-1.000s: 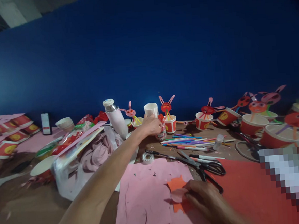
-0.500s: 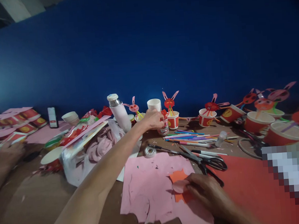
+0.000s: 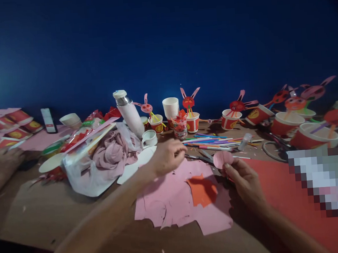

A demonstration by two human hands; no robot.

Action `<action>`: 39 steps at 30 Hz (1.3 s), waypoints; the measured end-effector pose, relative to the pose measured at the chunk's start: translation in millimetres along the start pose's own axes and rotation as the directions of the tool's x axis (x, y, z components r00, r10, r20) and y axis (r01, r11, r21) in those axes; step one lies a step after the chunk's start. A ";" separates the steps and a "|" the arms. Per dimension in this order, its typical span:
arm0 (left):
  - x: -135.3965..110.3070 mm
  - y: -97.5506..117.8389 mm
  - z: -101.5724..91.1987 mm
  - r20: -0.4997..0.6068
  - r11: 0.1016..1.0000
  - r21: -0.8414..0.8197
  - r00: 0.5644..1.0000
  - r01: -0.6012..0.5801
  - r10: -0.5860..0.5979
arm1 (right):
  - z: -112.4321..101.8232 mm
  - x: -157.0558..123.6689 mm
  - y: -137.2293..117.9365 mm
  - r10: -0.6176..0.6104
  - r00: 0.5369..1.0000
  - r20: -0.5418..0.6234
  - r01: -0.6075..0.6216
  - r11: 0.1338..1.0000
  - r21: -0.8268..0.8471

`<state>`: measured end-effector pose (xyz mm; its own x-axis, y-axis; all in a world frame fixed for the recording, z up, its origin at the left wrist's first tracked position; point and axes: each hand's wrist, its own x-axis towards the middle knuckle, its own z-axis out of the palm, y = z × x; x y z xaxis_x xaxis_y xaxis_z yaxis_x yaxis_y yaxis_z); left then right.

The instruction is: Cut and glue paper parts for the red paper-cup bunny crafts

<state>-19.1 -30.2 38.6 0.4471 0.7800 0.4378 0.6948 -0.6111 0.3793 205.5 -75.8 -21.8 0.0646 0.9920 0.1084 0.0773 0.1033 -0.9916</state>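
My right hand [image 3: 244,177] pinches a small pink paper circle [image 3: 221,159] between thumb and fingers, raised above the table's right-hand papers. My left hand [image 3: 169,156] hovers over the far edge of a torn pink sheet [image 3: 154,204]. Its fingers are loosely bent and slightly apart, with nothing visible in them. An orange paper piece [image 3: 202,191] with a ragged edge lies on the pink sheet. Just beyond my left hand stands a clear glass [image 3: 180,129] filled with red paper scraps. Scissors [image 3: 201,159] lie behind the circle, mostly hidden by my right hand.
Colored pens [image 3: 207,140] lie behind the sheet. Red cups with paper rabbit heads [image 3: 188,102] line the blue wall. A white thermos [image 3: 130,115], a mug [image 3: 149,138] and a plastic bag [image 3: 86,182] with cloth are left. Another person's hand [image 3: 7,161] is far left.
My left hand has drawn back from the scrap glass toward me. My right hand has lifted the pink circle off the orange piece, up and to the right. The view has tilted down.
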 end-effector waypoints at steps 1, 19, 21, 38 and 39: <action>-10.4 3.0 8.1 0.075 0.998 -0.039 0.996 0.043 -0.040 | 0.1 0.6 0.2 0.000 1.000 0.001 0.000 1.000 -0.005; -50.2 -1.2 6.2 0.311 0.905 -0.043 0.866 0.424 -0.391 | 2.7 -3.0 11.0 0.011 0.987 0.161 0.010 0.992 -0.126; -64.9 -6.5 -2.5 0.277 0.904 0.066 0.862 0.423 -0.424 | 3.7 -3.8 10.5 0.000 0.982 0.188 0.027 0.989 -0.145; -99.7 0.8 -16.6 0.259 0.809 0.130 0.768 0.574 -0.586 | 4.6 -7.6 19.0 -0.075 0.942 0.327 0.206 0.898 -0.388; -98.6 1.4 -23.9 0.240 0.793 0.039 0.765 0.608 -0.598 | 4.8 -7.7 18.4 -0.077 0.942 0.327 0.206 0.902 -0.381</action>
<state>-75.6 -111.2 15.5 0.0620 0.9942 -0.0878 0.8449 -0.0054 0.5349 201.7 -81.2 -41.2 -0.2707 0.9500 0.1554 0.4617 0.2698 -0.8450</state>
